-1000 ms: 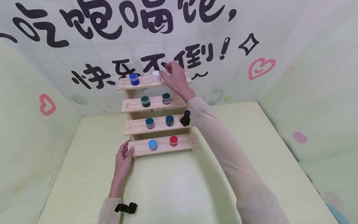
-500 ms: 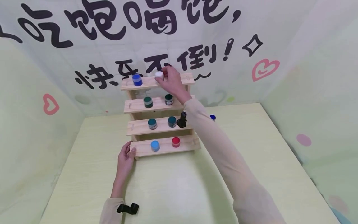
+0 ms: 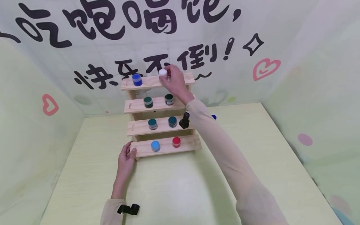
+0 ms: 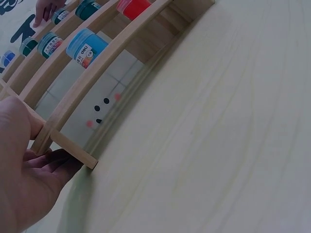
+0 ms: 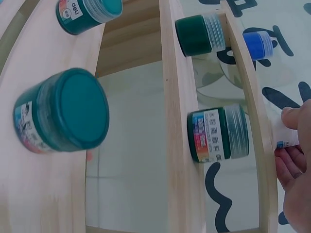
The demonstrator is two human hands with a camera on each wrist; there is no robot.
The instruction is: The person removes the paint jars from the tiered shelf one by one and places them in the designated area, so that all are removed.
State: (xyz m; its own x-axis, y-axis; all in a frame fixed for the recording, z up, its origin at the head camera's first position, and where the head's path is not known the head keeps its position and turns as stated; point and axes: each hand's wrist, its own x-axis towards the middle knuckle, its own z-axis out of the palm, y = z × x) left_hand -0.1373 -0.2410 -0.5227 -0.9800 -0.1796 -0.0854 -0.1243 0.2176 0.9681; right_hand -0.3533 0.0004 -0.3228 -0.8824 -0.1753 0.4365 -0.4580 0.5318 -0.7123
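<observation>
My right hand [image 3: 175, 82] pinches a white paint jar [image 3: 162, 73] between thumb and fingers, at the top step of a wooden four-step rack [image 3: 146, 152]. In the right wrist view, the white jar [image 5: 285, 133] is partly covered by the fingers. My left hand [image 3: 125, 159] grips the left end of the bottom step, thumb on top and fingers curled beneath, as the left wrist view shows. A dark blue jar [image 3: 137, 80] stands on the top step, left of the white one.
Green jars [image 3: 148, 102] and teal jars [image 3: 152, 124] occupy the middle steps. The bottom step bears a light blue jar [image 3: 155, 146] and a red jar [image 3: 176, 142]. Behind the right forearm, a blue lid [image 3: 214, 117] peeks out over the table [image 3: 174, 187]. A printed wall [image 3: 92, 59] rises behind.
My right hand has closed its fingers around the white jar and shifted it slightly right, away from the dark blue one. My left hand keeps its grip on the rack.
</observation>
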